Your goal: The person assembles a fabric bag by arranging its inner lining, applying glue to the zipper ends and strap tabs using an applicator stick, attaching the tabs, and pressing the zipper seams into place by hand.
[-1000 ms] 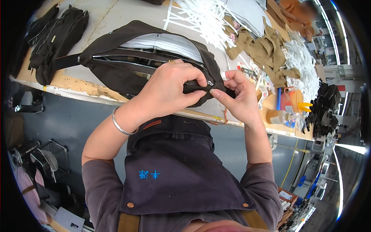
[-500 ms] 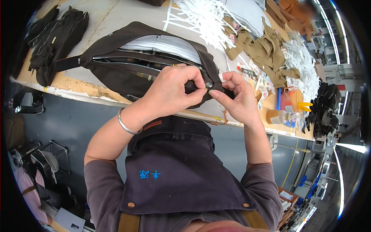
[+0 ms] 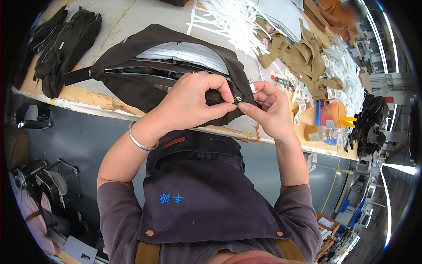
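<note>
- Dark brown cloth forms the bag (image 3: 127, 90) on the table (image 3: 125, 22); its zip (image 3: 140, 68) appears attached but gapes open, and the end at 3 o'clock looks unfinished.
- Left hand (image 3: 189, 101): thumb and forefinger pinch the bag's cloth, a small metal piece (image 3: 238, 99) just beyond, at 2 o'clock.
- Right hand (image 3: 272, 108): thumb and forefinger grip the bag's end, the metal piece by its thumb tip, at 10 o'clock.

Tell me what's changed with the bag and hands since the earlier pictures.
The left end of the dark bag and its strap have shifted slightly toward the person. Nothing was newly grasped or let go: the left hand and right hand still pinch the bag near its right end. The white strips and brown scraps stayed put.
</note>
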`<state>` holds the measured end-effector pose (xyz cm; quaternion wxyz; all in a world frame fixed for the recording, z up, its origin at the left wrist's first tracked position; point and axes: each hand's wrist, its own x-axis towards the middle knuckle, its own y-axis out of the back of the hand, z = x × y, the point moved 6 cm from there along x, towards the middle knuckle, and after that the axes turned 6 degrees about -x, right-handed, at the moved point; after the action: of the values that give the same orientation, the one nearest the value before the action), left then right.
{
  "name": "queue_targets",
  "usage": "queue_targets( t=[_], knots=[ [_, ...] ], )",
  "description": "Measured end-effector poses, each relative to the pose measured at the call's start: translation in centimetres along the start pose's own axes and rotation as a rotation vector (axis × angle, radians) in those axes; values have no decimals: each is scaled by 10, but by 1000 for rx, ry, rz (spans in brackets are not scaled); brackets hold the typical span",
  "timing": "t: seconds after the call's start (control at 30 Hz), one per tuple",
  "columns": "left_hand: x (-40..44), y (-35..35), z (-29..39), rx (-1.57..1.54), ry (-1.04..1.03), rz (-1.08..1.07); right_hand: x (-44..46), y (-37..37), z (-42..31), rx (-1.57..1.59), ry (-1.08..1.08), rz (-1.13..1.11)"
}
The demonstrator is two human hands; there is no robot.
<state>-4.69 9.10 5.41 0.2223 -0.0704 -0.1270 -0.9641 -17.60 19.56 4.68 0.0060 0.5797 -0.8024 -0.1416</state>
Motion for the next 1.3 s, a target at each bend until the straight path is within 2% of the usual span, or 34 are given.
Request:
queue_targets(
  t=[0.13, 0.33, 0.43, 0.63, 0.83, 1.3],
  knots=[
    [0, 11, 1, 201, -121, -32, 1, 3, -1, 40, -15, -18],
    [-7, 20, 2, 412, -135, -64, 4, 5, 1, 39, -7, -68],
    [-3, 19, -1, 169, -75, -76, 5, 5, 1, 48, -24, -68],
    [1, 17, -10, -90, -25, -106, 4, 5, 2, 29, -44, -81],
    [4, 16, -16, -137, 77, -150, 3, 4, 2, 44, -60, -75],
    [0, 11, -21, -205, 118, -117, 3, -1, -2, 23, -41, -114]
  ],
)
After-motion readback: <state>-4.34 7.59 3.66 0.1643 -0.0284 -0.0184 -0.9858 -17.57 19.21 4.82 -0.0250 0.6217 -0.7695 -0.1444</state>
